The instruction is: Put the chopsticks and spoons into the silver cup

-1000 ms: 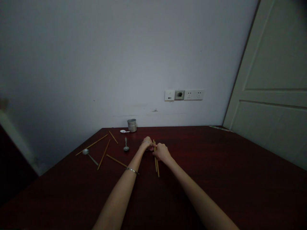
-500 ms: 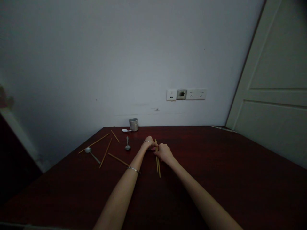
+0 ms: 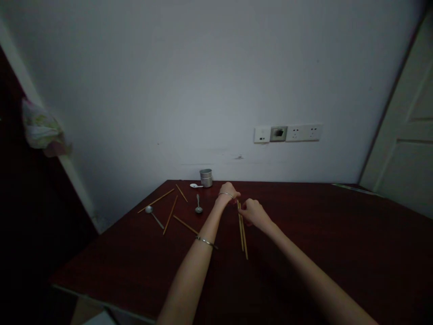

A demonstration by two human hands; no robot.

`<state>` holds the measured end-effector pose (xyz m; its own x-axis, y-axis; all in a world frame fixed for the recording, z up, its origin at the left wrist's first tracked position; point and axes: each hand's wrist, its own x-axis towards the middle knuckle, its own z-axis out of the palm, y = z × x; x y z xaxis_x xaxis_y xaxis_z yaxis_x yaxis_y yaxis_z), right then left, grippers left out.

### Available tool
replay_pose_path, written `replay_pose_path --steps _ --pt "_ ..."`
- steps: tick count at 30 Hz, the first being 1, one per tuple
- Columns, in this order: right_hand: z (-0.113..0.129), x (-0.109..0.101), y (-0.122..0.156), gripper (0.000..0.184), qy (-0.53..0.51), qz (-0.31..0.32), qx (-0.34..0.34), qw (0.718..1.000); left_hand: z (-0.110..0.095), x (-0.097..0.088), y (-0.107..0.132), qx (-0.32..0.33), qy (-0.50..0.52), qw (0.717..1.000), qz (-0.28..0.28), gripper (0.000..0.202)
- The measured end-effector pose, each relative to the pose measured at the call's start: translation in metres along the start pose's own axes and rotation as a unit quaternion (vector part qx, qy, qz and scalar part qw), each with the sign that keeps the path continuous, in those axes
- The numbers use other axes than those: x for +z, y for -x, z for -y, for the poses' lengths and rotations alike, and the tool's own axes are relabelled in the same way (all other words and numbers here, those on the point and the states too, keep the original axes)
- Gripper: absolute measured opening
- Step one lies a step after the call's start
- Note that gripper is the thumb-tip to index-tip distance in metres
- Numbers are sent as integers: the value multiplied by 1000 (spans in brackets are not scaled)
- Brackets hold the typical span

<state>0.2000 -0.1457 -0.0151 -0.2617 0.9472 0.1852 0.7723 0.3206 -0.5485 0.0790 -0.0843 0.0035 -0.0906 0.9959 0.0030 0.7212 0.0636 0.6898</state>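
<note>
Dim table [image 3: 321, 221], chopsticks [image 3: 245, 241] partly hidden by hands [image 3: 256, 214]

The left hand [image 3: 228, 192] reaches to the far ends of two chopsticks [image 3: 245, 241] lying lengthwise on the dark red table [image 3: 304, 243]; the right hand [image 3: 256, 214] is at their right side, fingers bent. To the left lie four more sticks [image 3: 170, 215], a long-handled spoon [image 3: 149, 209] and a small metal spoon [image 3: 198, 210]. Farther back, a white spoon [image 3: 195, 185] sits beside a metal cup [image 3: 206, 178].
</note>
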Motion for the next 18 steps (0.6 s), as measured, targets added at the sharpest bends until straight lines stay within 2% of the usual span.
replay_pose_path --steps 4,7,9,12,15,18 --pt "25 0 -3 12 28 5 -71 997 -6 -30 3 60 -14 997 -50 20" --pt "46 9 -1 13 36 29 -129 991 2 -60 5 58 -24 995 -80 15" --pt "59 17 2 14 38 41 -158 986 14 -83 4 36 -35 995 -82 13" --pt "76 29 7 15 19 71 -187 980 44 -121 2 -23 -49 995 -88 15" --pt "90 41 8 17 0 107 -204 973 84 -157 5 -113 -25 988 -99 20" --pt "101 54 7 17 3 129 -228 965 126 -180 13 -183 -7 980 -82 20"
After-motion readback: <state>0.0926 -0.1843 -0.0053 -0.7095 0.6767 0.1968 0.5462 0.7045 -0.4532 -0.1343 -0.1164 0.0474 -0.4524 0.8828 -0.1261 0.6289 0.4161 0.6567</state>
